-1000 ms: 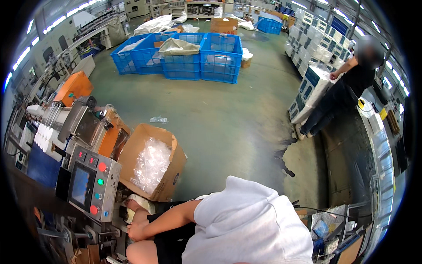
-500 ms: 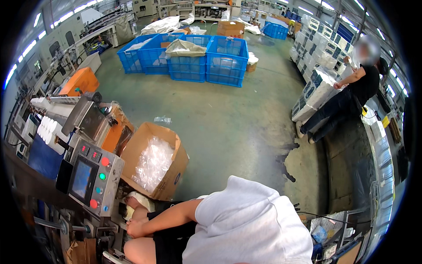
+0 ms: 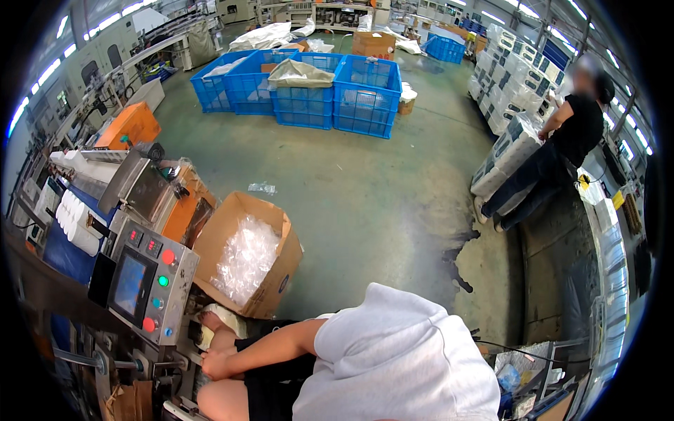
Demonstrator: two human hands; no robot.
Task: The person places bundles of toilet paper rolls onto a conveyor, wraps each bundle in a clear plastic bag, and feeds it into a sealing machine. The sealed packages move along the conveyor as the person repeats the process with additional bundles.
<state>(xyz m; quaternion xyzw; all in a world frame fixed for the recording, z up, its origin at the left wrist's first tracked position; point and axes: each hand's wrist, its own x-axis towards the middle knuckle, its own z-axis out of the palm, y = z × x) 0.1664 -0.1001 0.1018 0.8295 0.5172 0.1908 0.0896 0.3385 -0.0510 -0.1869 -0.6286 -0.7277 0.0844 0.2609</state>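
Note:
My right arm reaches left from a white short sleeve (image 3: 393, 351), across dark shorts. My right hand (image 3: 216, 363) rests between my bare knees, its fingers curled closed. Whatever they grip, if anything, is hidden. The nearer knee (image 3: 223, 401) shows just below the hand. My left hand is out of sight. Left of the hand stands a machine's control box (image 3: 156, 281) with a screen, red buttons and a lit green button. Above my legs, an open cardboard box (image 3: 281, 270) holds crumpled clear plastic film (image 3: 246, 259).
White rolls (image 3: 78, 221) lie on the machine's blue bed. Several blue plastic crates (image 3: 302, 109) line the floor ahead. At right a co-worker in black (image 3: 579, 130) stands beside stacked white packages (image 3: 505, 151). A dark stain (image 3: 456, 259) and a plastic scrap (image 3: 262, 188) mark the floor.
The view has shifted slightly. The co-worker has lowered a raised hand to the packages. The white rolls on the machine lie a little differently. My right hand stays in place.

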